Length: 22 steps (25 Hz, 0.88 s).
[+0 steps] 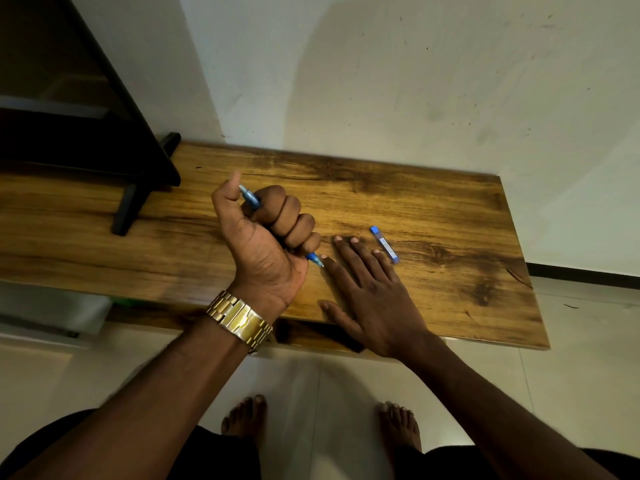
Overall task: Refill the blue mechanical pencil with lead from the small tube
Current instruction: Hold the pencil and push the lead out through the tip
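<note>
My left hand (pixel 266 237) is closed in a fist around the blue mechanical pencil (pixel 251 199). One end of the pencil pokes out by my thumb; its pointed tip shows below my little finger, close to the table. My right hand (pixel 367 289) lies flat on the wooden table (pixel 450 209), palm down, fingers spread, holding nothing. The small lead tube (pixel 384 244), clear with a blue cap, lies on the table just beyond my right fingertips, not touched.
A dark stand with a black foot (pixel 138 188) occupies the table's left end. A pale wall runs behind the table. The table's near edge lies under my wrists, and my bare feet (pixel 322 420) stand on the tiled floor below.
</note>
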Available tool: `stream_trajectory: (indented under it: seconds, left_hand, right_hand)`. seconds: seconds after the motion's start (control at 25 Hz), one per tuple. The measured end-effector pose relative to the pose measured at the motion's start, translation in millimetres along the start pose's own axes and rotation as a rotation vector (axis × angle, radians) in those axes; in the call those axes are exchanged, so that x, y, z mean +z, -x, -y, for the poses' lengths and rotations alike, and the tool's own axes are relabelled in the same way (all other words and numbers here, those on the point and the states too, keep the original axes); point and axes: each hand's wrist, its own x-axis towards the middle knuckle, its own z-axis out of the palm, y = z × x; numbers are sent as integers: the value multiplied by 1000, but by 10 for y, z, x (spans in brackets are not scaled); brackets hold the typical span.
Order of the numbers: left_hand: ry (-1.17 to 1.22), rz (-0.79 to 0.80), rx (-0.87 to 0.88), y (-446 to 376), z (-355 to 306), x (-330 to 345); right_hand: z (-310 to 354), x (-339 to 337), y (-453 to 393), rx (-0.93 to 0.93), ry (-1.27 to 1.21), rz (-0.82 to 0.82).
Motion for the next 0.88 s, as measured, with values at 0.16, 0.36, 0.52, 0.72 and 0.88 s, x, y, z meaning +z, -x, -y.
stream_trajectory:
  seconds: [0.16, 0.36, 0.52, 0.72, 0.88]
  left_hand:
    - [3, 11, -11, -8, 0, -9]
    - [-32, 0, -24, -12, 18, -4]
    - [-35, 2, -33, -15, 6, -9]
    - [-6, 32, -38, -6, -3, -13]
    - [-31, 38, -37, -11, 10, -13]
  right_hand:
    - [-1, 8, 3, -3, -3, -14]
    - [6, 7, 1, 3, -10, -8]
    - [6, 6, -1, 4, -17, 2]
    - [-1, 14, 0, 3, -18, -1]
    - [-3, 16, 0, 1, -15, -10]
